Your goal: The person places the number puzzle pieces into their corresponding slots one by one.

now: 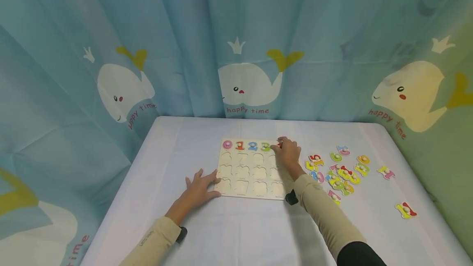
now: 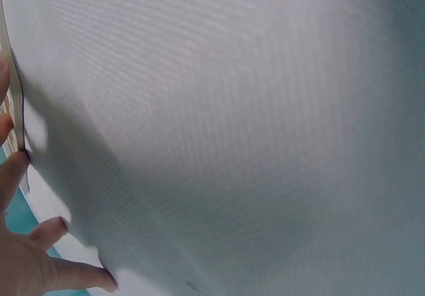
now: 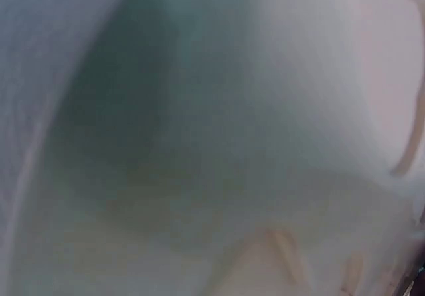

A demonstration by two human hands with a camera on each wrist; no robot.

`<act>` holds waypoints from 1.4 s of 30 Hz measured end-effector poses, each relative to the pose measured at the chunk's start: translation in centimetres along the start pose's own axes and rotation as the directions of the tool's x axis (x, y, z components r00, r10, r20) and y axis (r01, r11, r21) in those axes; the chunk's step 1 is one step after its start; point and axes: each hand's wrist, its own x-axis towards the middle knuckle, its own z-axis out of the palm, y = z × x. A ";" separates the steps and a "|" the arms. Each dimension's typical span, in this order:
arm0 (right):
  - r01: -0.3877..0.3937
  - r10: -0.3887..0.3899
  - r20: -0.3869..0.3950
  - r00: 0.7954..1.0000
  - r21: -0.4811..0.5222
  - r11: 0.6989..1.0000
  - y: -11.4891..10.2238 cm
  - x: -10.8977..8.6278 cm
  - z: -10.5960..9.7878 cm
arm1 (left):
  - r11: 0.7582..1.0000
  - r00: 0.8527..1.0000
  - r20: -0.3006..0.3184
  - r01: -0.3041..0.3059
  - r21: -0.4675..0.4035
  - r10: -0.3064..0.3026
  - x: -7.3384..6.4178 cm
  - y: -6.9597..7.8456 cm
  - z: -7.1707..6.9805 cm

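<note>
A pale wooden number puzzle board point(image 1: 232, 195) lies on the table, with several shaped recesses. Along its top row sit a pink 0 point(image 1: 227, 145), a red 1 point(image 1: 240, 145), a blue 2 point(image 1: 253, 146) and a green 3 point(image 1: 265, 147). At the top right of the board, just right of the 3, my right hand point(image 1: 290, 155) pinches a small red puzzle piece point(image 1: 279, 145), mostly hidden by the fingers. My left hand point(image 1: 197, 190) lies with fingers spread, fingertips at the board's left edge; in the left wrist view, fingers point(image 2: 10, 176) touch that edge.
Right of the board several colourful number pieces lie in a loose heap, a yellow-and-red piece point(image 1: 405, 210) and a pink-and-yellow piece point(image 1: 386, 172) apart from it. A white cloth covers the table point(image 1: 236, 233). Behind hangs a whale-print curtain point(image 1: 184, 52), which fills the blurred right wrist view.
</note>
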 end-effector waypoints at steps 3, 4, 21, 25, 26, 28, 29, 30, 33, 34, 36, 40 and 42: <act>0.038 -0.038 0.007 0.999 0.024 0.999 0.5 0.1 -0.5 | 1.000 1.000 0.007 0.000 -0.008 0.001 0.0 0.0 0.1; 0.052 -0.052 0.007 0.999 0.036 0.998 0.7 0.1 -0.8 | 1.000 1.000 0.010 0.001 -0.011 0.000 0.1 0.0 0.1; 0.022 -0.015 -0.118 0.993 0.064 0.998 7.2 0.0 -8.2 | 1.000 1.000 0.018 0.009 -0.020 -0.009 0.2 -0.1 0.2; -0.076 0.081 -0.092 0.992 0.064 0.995 9.0 -0.7 -9.7 | 1.000 1.000 0.026 0.015 -0.017 -0.015 0.2 0.0 0.0; -0.104 0.109 -0.083 0.991 0.063 0.993 9.5 -0.9 -10.0 | 1.000 0.999 0.029 0.017 -0.018 -0.017 0.2 0.0 -0.1; -0.144 0.150 -0.071 0.986 0.080 0.986 10.3 -1.3 -10.7 | 1.000 0.999 0.032 0.020 -0.017 -0.020 0.2 0.0 -0.2; -0.151 0.157 -0.072 0.985 0.083 0.985 10.8 -1.5 -11.0 | 1.000 0.999 0.033 0.022 -0.017 -0.021 0.2 0.1 -0.2; -0.164 0.170 -0.068 0.983 0.083 0.983 11.3 -1.7 -11.3 | 1.000 0.999 0.035 0.022 -0.018 -0.022 0.2 0.1 -0.2; -0.182 0.191 -0.105 0.976 0.087 0.979 12.6 -2.4 -12.0 | 1.000 0.999 0.038 0.019 -0.019 -0.019 0.2 0.2 -0.1; -0.192 0.201 -0.126 0.971 0.078 0.978 13.0 -2.6 -12.2 | 1.000 0.999 0.040 0.020 -0.021 -0.019 0.2 0.2 -0.1; -0.225 0.234 -0.150 0.961 0.071 0.972 13.5 -3.0 -12.6 | 1.000 0.999 0.042 0.019 -0.020 -0.018 0.1 0.2 -0.1; -0.313 0.326 -0.166 0.931 0.101 0.944 14.4 -3.5 -13.5 | 0.999 0.999 0.038 0.023 -0.024 -0.022 -0.1 0.1 -0.3; -0.355 0.371 -0.181 0.911 0.117 0.928 14.9 -3.6 -14.0 | 0.999 0.999 0.034 0.019 -0.027 -0.018 -0.1 0.1 -0.5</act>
